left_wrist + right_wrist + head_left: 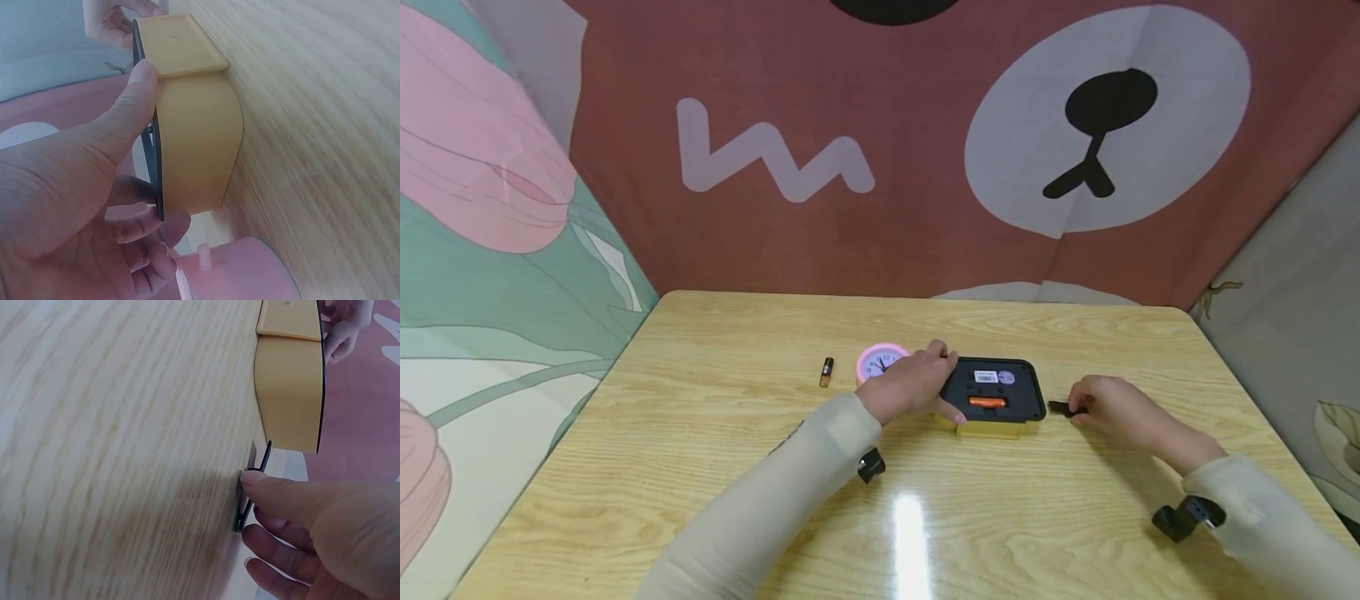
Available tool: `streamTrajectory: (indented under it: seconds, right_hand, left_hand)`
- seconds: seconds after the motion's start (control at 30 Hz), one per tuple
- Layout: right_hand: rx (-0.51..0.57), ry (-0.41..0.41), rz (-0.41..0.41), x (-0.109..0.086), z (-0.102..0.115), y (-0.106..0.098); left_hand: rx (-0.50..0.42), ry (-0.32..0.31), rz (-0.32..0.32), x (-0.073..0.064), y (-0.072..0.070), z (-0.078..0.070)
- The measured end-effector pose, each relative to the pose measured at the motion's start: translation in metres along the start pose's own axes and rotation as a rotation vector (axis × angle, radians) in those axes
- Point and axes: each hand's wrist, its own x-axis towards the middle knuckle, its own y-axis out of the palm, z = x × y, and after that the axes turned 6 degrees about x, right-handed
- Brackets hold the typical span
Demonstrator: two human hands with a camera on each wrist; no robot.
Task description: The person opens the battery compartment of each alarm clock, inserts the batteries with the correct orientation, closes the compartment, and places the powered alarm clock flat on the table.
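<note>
Right grip (1116, 410) pinching black cover (1060, 408). Left grip (913, 385) holding left end of yellow box (1021, 398), back up, on worktop (625, 467). Orange battery (987, 402) exposed. Probably mid cover-handling; next calls for parking or aligning cover.

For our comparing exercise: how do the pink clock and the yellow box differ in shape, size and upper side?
The pink clock is round; the yellow box is roughly rectangular.
The box looks larger than the clock.
The clock's upper side shows a numbered dial; the box's is a black panel.
Both are on the table.
</note>
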Motion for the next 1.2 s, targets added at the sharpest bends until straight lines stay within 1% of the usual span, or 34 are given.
streamTrajectory:
  seconds: [0.17, 0.33, 0.53, 0.8, 1.2]
  right_hand:
    - [-0.018, -0.004, -0.001, 0.0, 0.001, 0.0]
    - [-0.049, 0.011, 0.009, -0.002, 0.004, 0.001]
    - [-0.075, 0.024, -0.002, -0.003, 0.006, 0.002]
    - [-0.075, 0.046, -0.003, -0.002, 0.008, 0.001]
    - [-0.074, 0.023, -0.031, 0.001, 0.018, -0.009]
  left_hand:
    - [0.002, 0.0, -0.001, 0.0, 0.0, 0.0]
    - [-0.001, 0.001, 0.004, -0.001, 0.001, 0.0]
    - [-0.003, 0.0, 0.005, -0.002, 0.001, 0.0]
    - [0.0, 0.016, -0.004, -0.002, 0.001, 0.0]
    - [0.013, 0.016, -0.011, -0.002, 0.001, 0.001]
